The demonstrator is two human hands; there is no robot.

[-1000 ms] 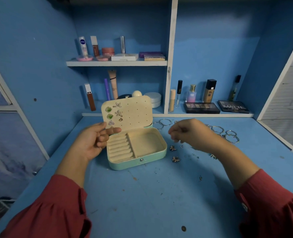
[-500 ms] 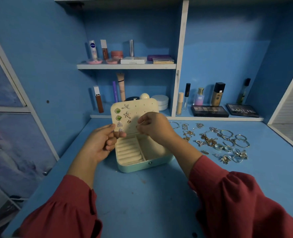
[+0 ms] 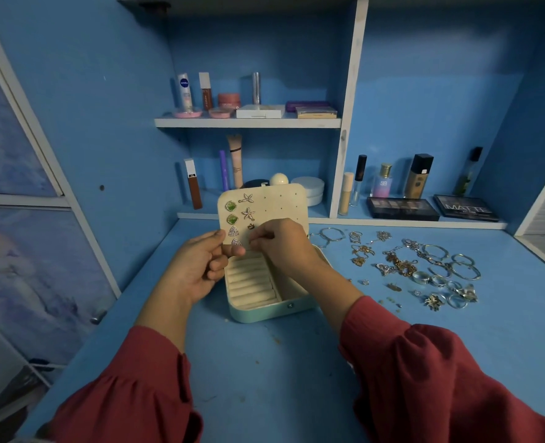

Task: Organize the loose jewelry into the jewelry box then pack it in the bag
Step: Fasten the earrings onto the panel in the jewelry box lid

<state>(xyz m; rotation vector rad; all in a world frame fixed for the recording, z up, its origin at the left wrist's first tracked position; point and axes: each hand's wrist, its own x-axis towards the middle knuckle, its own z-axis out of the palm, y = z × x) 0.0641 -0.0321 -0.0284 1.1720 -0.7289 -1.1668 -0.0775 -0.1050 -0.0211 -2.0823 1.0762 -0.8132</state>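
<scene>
Blue shelves backed our desk point(image 3: 264, 362). Our left hand point(image 3: 197, 266) pinched the jewelry box point(image 3: 264, 302) lid point(image 3: 277, 206); our right hand point(image 3: 280, 244) pinched a barely visible earring against it. Missing the hole, we judged, could drop it among the loose jewelry point(image 3: 418, 266).

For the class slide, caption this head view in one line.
Left hand steadies the jewelry box lid while right hand pins an earring.

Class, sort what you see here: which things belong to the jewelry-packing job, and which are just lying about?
Job: jewelry box; earrings pinned in its lid; loose jewelry on the table.

Lying about: eyeshadow palettes; foundation bottle; Nivea tube; perfume bottle.
</scene>
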